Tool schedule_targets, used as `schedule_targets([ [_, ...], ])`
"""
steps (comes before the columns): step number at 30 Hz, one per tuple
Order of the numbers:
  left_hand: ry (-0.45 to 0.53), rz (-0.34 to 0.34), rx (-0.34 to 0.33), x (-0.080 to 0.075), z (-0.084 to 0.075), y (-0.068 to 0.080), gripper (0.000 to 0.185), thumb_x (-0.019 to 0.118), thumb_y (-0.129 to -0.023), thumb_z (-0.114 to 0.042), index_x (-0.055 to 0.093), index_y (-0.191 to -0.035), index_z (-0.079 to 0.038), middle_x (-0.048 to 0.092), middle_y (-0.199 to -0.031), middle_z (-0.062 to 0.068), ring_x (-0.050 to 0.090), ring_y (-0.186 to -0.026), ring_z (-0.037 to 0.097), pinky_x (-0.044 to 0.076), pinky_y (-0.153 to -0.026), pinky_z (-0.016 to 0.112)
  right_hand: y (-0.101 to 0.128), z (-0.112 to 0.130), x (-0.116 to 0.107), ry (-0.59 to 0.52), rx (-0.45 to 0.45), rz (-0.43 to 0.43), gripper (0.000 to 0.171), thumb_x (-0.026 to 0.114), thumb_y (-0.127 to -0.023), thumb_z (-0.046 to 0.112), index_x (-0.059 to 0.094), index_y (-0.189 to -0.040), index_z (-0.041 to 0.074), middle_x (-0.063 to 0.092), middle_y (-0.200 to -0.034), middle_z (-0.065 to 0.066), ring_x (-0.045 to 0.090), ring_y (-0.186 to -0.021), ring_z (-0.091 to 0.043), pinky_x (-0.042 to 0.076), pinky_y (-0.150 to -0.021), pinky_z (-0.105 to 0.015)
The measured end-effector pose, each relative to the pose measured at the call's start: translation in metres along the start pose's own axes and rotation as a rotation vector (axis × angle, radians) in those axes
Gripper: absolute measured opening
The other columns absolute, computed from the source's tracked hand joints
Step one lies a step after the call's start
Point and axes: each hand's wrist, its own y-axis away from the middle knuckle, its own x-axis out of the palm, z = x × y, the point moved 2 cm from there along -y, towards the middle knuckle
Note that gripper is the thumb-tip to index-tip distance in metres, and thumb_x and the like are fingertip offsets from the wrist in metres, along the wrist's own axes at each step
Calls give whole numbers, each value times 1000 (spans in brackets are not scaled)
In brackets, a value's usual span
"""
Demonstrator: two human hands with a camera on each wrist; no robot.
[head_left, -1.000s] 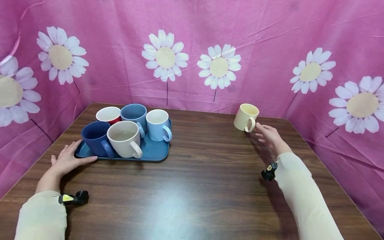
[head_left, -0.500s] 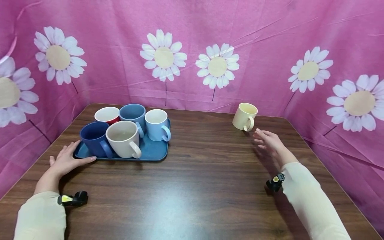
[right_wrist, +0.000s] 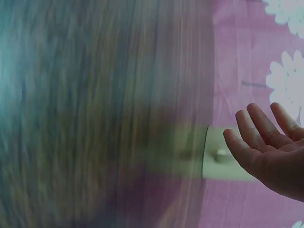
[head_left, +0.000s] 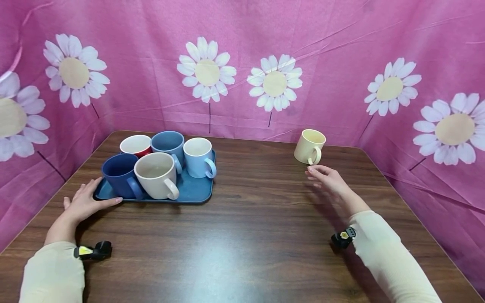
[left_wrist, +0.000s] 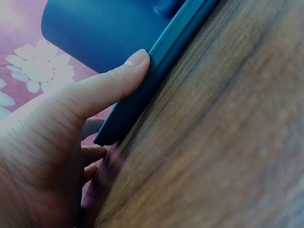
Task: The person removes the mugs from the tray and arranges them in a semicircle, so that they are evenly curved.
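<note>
While the left hand touches the tray of 5 mugs, the right hand — grip relaxed, holding nothing — hovers near the cream mug.

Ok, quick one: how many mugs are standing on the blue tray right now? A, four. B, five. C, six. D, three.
B: the head view shows five mugs on the blue tray: a red mug, a grey-blue mug, a light blue mug, a navy mug and a cream mug. The pale yellow mug stands off the tray on the table.
</note>
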Motion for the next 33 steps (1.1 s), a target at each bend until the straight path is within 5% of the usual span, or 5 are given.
schedule_targets([
  [5,3,8,-2,0,0,1,96,57,-74,-51,4,-137,-2,2,-132,37,-9,-119,49,-9,-75,71,0,1,14,29,-58,-6,19,58,-83,29,57,-99,17,62,-97,0,57,-86,-6,42,-81,-38],
  [13,-7,7,1,1,-1,1,95,57,-75,-51,5,-137,-2,3,-132,36,-8,-120,49,-8,-75,72,2,18,44,167,-117,-8,48,59,-82,27,48,-115,-7,55,-107,-21,54,-85,-7,43,-78,-38],
  [17,-11,13,-2,0,-2,1,96,56,-75,-52,4,-137,-1,2,-132,36,-9,-119,49,-8,-75,71,-2,22,60,171,-123,-6,42,60,-82,20,50,-113,-6,56,-105,-21,54,-84,-7,43,-75,-28],
  [33,-14,6,-1,2,-2,1,96,56,-75,-51,3,-137,-1,3,-132,37,-8,-119,50,-8,-75,71,-20,37,130,48,-159,129,38,64,-77,10,52,-110,-5,58,-102,-20,57,-87,-17,44,-77,-31],
])
